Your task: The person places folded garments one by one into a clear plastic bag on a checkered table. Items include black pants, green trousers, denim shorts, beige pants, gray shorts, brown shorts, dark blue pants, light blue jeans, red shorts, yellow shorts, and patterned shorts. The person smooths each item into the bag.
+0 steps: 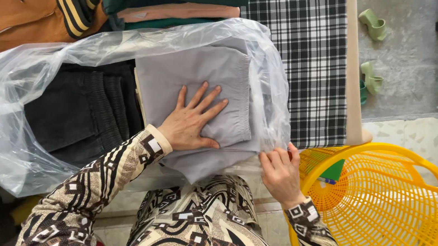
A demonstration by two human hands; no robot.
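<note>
- Nearest me, patterned sleeves lead up to both hands; I see my left hand [192, 123] spread flat, fingers fanned, pressing on the folded grey garment [202, 76]
- That garment lies inside the clear plastic bag [0, 111], directly under the left palm, its long axis running away from me, a dark folded garment [79, 110] just beside it
- I see my right hand [279, 169] pinching the bag's edge at the garment's right, nearer the yellow basket [387, 218]
- Right fingertips are curled under; the garment's near edge is hidden by bag glare
</note>
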